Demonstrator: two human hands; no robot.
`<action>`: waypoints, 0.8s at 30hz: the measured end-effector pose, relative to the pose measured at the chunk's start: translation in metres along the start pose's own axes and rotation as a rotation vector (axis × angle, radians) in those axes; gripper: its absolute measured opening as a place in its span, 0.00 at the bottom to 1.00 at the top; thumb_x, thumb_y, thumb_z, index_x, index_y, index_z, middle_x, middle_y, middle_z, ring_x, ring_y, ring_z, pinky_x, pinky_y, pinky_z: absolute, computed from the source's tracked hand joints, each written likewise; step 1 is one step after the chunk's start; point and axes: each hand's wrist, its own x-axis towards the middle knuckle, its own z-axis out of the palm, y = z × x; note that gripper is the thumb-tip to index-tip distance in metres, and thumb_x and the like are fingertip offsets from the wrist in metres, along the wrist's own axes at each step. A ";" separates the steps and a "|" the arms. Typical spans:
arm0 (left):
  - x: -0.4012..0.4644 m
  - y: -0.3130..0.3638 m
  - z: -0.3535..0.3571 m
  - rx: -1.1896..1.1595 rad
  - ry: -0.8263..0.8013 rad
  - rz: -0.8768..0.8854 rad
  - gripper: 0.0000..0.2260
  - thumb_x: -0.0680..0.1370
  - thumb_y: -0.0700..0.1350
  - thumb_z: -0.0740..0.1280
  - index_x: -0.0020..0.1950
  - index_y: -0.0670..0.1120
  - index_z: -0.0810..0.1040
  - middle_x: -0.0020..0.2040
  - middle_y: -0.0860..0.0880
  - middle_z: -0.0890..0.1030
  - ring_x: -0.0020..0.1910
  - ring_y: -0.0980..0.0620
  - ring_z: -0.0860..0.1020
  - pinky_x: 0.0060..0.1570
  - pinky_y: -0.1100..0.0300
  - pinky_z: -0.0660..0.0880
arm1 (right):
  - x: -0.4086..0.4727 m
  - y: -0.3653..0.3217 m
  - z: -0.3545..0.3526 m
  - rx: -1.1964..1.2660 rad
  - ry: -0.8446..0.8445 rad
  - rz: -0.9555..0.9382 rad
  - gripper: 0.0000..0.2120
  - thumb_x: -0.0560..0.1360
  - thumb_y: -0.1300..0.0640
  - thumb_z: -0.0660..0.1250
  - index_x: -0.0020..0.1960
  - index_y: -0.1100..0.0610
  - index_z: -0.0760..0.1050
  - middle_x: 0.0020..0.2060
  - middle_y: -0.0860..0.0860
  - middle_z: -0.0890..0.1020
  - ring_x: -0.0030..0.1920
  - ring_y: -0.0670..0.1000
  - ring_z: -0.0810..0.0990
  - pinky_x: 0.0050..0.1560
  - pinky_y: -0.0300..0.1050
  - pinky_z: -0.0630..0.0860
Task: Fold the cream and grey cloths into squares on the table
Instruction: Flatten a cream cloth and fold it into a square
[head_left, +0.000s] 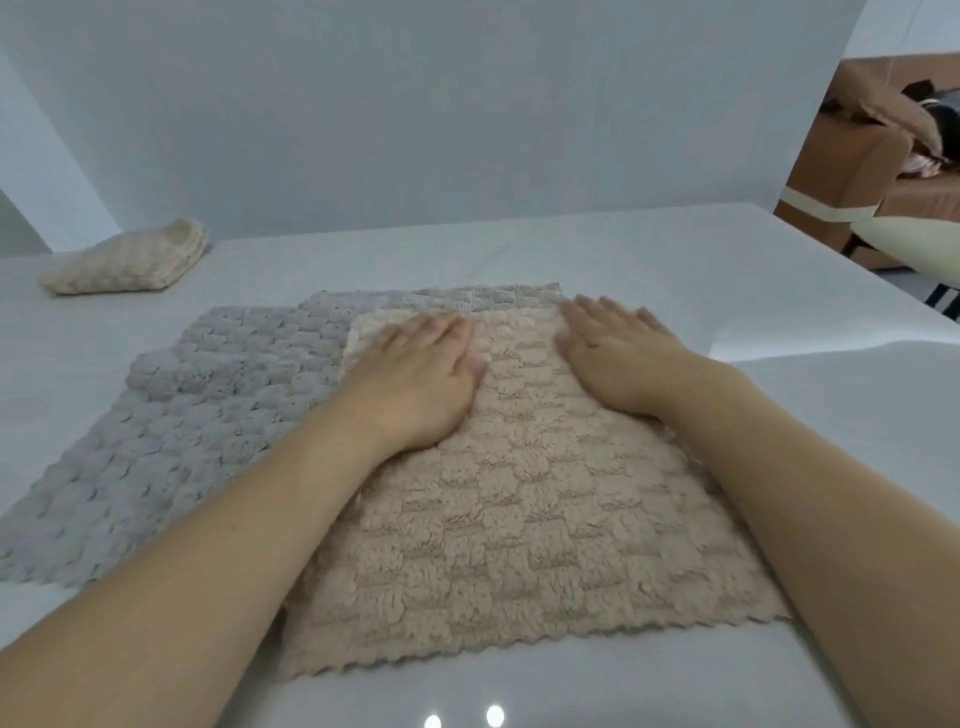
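While both palms lie flat with fingers stretched out and gripping nothing, the left hand (415, 376) and right hand (615, 353) press side by side on the far half of the cream cloth (519, 530) at mid-frame. That cloth lies spread, overlapping the grey cloth (171, 415), which extends to the left and behind it. Both rest on the white table (675, 260). At upper left, well apart, sits a folded cream cloth (130, 260).

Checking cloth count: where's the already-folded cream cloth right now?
In the head view, the folded cream cloth sits at the table's far left, near the wall, apart from the grey cloth spread in front of it.
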 end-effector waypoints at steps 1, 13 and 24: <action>-0.001 -0.010 -0.002 0.018 -0.018 -0.060 0.27 0.83 0.60 0.39 0.80 0.52 0.42 0.80 0.53 0.42 0.79 0.52 0.42 0.77 0.48 0.42 | -0.002 0.009 -0.001 -0.004 0.002 0.088 0.27 0.83 0.45 0.39 0.79 0.52 0.42 0.79 0.49 0.44 0.78 0.50 0.42 0.76 0.54 0.40; -0.049 0.000 0.002 0.026 0.025 -0.167 0.28 0.83 0.58 0.40 0.81 0.49 0.41 0.81 0.53 0.40 0.79 0.53 0.40 0.77 0.50 0.40 | -0.050 -0.002 0.008 -0.020 0.016 0.107 0.28 0.82 0.44 0.39 0.79 0.53 0.41 0.79 0.48 0.42 0.78 0.49 0.40 0.76 0.52 0.39; -0.098 0.010 0.001 0.099 0.035 -0.182 0.29 0.81 0.59 0.37 0.80 0.49 0.37 0.80 0.51 0.38 0.79 0.51 0.38 0.77 0.48 0.38 | -0.105 -0.001 0.007 -0.048 0.033 0.119 0.29 0.82 0.43 0.37 0.79 0.53 0.40 0.79 0.49 0.41 0.78 0.49 0.39 0.76 0.53 0.37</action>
